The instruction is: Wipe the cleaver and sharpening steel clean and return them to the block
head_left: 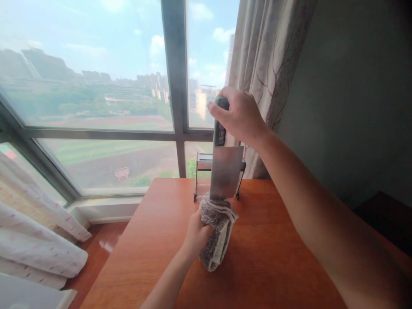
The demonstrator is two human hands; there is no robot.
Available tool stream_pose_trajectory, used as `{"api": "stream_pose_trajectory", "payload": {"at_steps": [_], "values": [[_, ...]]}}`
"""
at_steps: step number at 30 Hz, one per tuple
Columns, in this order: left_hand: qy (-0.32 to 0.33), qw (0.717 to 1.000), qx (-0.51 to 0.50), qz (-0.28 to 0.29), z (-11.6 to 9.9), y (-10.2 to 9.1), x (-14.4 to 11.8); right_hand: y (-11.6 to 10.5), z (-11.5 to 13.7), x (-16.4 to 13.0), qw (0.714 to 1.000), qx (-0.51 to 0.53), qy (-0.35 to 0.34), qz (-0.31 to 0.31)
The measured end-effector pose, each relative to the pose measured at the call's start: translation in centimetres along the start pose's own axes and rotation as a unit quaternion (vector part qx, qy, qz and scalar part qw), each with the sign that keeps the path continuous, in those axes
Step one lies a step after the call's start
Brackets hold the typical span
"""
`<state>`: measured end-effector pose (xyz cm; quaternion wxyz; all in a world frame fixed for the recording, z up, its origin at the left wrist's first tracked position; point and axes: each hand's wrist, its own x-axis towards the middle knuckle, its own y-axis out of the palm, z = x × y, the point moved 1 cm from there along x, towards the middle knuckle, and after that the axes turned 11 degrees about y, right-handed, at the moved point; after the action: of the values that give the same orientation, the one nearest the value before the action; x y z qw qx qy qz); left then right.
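My right hand [240, 113] grips the top of the dark handle of a cleaver [227, 174], which hangs upright with its broad metal blade pointing down. Below it, my left hand [198, 234] is closed on a folded grey-and-white towel [219, 227]. The blade's lower end meets the towel, which hides that edge. Loose folds of cloth droop beneath my left fingers. Just behind the blade stands a knife rack [203, 163] with a metal frame and dark feet, partly covered by the cleaver.
The rack stands at the far edge of a reddish-brown wooden table [154, 240]. Beyond are large windows [96, 86] with grey frames. A patterned curtain [260, 56] hangs behind my right arm, and a pale curtain [38, 240] falls at the lower left.
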<state>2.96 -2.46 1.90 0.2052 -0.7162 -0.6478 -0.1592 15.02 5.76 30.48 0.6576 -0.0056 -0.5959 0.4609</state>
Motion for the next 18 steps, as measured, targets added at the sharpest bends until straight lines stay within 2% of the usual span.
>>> {"api": "stream_pose_trajectory", "payload": {"at_steps": [4,9,13,18], "values": [[0.003,1.000,0.003,-0.003,-0.2,-0.1,0.1,-0.6,-0.6,4.2,0.997,-0.032,0.014,-0.067],[0.011,1.000,-0.007,0.011,-0.6,0.1,0.1,0.2,-0.3,7.8,0.994,-0.059,0.025,-0.088],[0.017,1.000,-0.012,0.004,-0.9,-0.1,0.2,2.0,-0.3,9.0,0.995,-0.068,0.027,-0.070],[0.003,1.000,-0.020,0.000,-0.8,-0.4,0.1,4.0,-0.8,9.2,0.996,-0.067,0.033,-0.058]]}}
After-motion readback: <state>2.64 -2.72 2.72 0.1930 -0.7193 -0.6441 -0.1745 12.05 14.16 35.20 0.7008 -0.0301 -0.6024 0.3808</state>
